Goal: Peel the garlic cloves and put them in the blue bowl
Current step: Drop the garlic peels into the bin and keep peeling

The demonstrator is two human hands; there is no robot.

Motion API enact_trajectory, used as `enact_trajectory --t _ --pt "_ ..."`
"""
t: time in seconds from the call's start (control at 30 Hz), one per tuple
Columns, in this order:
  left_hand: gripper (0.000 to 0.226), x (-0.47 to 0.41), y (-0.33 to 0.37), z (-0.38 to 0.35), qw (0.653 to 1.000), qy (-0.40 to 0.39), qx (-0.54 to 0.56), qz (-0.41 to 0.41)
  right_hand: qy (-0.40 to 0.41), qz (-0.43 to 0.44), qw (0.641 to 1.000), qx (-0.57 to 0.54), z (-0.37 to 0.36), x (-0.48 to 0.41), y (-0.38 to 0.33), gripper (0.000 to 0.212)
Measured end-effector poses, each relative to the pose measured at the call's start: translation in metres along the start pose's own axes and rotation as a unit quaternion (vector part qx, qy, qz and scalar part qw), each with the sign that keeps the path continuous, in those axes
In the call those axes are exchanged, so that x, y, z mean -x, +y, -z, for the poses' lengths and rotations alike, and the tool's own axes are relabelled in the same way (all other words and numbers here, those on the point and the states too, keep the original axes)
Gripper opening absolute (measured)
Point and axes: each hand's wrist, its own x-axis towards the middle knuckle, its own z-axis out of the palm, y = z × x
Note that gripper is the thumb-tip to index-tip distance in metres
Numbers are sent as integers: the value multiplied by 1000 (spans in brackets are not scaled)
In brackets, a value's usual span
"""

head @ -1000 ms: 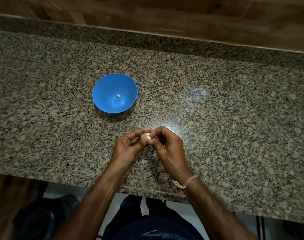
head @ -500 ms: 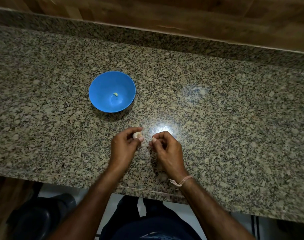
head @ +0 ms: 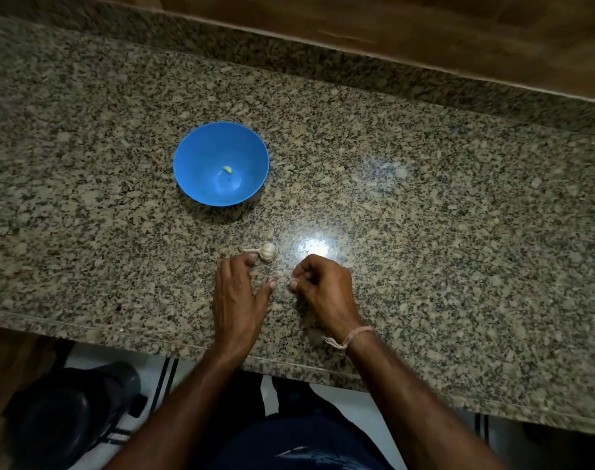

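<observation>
Your small white garlic bulb with a thin dry stalk (head: 266,251) lies on the speckled brown granite worktop (head: 442,215), just in front of your left hand (head: 236,293). That hand lies flat with its fingers spread, and one fingertip touches the stalk end, but it does not grip anything. Your right hand (head: 323,286) sits beside it with the fingers curled in tight. Something tiny and pale may be pinched there, maybe a clove or a bit of skin, but you cannot tell for sure. The garlic should feel very light and hard, with dry, papery skin that flakes and slips off. It is round, so it may roll if you bump it. It is best to take it by its fat round part with your fingertips, not by the stalk, which looks thin and may snap. The round blue plastic bowl (head: 191,157) stands farther back on the worktop, a little to the left, apart from both hands. Inside it lies one small pale peeled clove (head: 227,169), near the middle of the bottom. More cloves are not yet in there.
</observation>
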Motion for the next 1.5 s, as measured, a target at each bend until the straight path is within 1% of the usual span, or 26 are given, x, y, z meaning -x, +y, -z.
enact_trajectory --t 0.1,0.2,0.4,0.57,0.67,0.7,0.73,0.77,0.8,0.83,0.87,0.9,0.93,1.0,1.13,1.23,1.37,1.5 --pt "38 1 -4 -2 1000 -20 -17 6 -18 -3 998 57 -3 -1 -5 19" --pt "36 -1 -5 -1 999 -32 -18 8 -24 -27 995 96 -7 -4 -12 18" --pt "35 -5 -9 1 999 -43 -24 -9 3 -84 984 158 -16 -10 -25 22" --pt "34 -6 -10 3 998 -51 -28 -13 32 -99 971 216 -28 -12 -31 21" --pt "27 -6 -11 7 997 -66 -22 -18 49 -98 968 224 -31 -8 -31 21" --pt "22 -7 -11 10 997 -75 -5 -15 49 -101 972 204 -29 -5 -31 20" --pt "17 -7 -11 13 996 -87 23 -10 44 -109 982 147 -26 -1 -28 18" --pt "12 -7 -10 16 993 -100 62 -3 33 -123 991 46 -20 6 -26 13" --pt "8 -7 -9 20 987 -115 110 11 21 -140 986 -86 -15 13 -24 8" --pt "6 -6 -7 22 977 -132 163 31 4 -164 963 -214 -11 21 -23 10" --pt "5 -3 -4 25 965 -151 211 49 -14 -186 930 -316 -10 31 -23 11" --pt "5 1 -2 27 952 -166 249 57 -19 -202 905 -373 -12 39 -23 10" --pt "6 4 1 29 945 -173 272 56 -15 -211 888 -408 -15 44 -22 6" --pt "8 10 4 33 941 -171 287 49 4 -207 871 -446 -22 52 -21 3" --pt "8 13 8 42 951 -151 269 36 20 -176 866 -467 -23 57 -23 8" --pt "9 10 15 50 959 -143 244 2 35 -154 881 -445 -20 57 -27 16" --pt "13 6 23 55 973 -128 192 -21 67 -125 907 -396 -17 54 -32 15" --pt "13 3 30 53 986 -101 123 -54 66 -107 920 -371 -9 48 -31 15"
